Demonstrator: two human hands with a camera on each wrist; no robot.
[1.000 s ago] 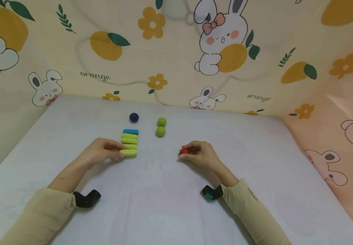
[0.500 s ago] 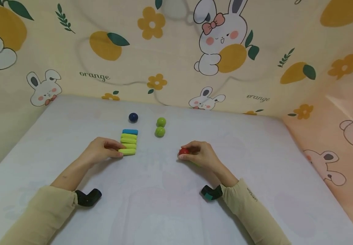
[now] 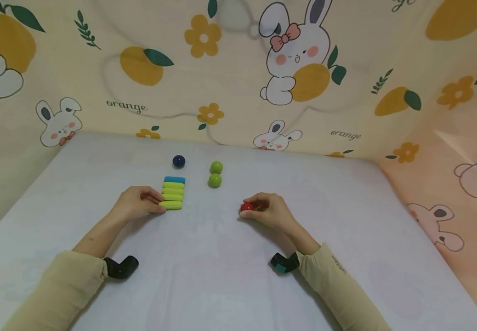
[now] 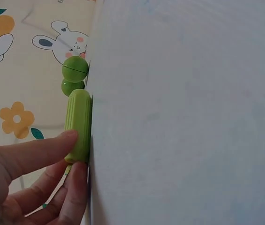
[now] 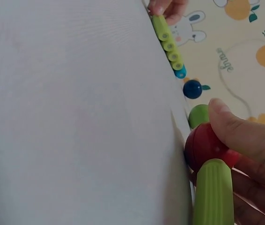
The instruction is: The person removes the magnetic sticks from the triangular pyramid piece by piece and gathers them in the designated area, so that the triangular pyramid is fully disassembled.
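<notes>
In the head view, my left hand [image 3: 139, 202] pinches the left end of the nearest yellow-green ribbed stick [image 3: 170, 205]. This stick lies beside several like it, with a blue stick [image 3: 174, 179] at the far end of the row. The left wrist view shows my thumb [image 4: 53, 149] on the stick [image 4: 79, 122] and fingers around its lower end. My right hand [image 3: 272, 210] holds a red ball [image 3: 247, 207] between thumb and fingers. A green ribbed stick [image 5: 214, 194] meets that ball in the right wrist view; whether they are joined, I cannot tell.
Behind the row sits a dark blue ball [image 3: 178, 161]. Two green balls [image 3: 215, 180] stand one behind the other to the right of the row. A white cloth [image 3: 222, 276] covers the table, and a printed curtain [image 3: 230, 73] rises along its back edge.
My left hand has brought the nearest yellow-green stick closer against the row and straightened it a little. The right hand keeps its hold on the red ball. The head view has shifted slightly.
</notes>
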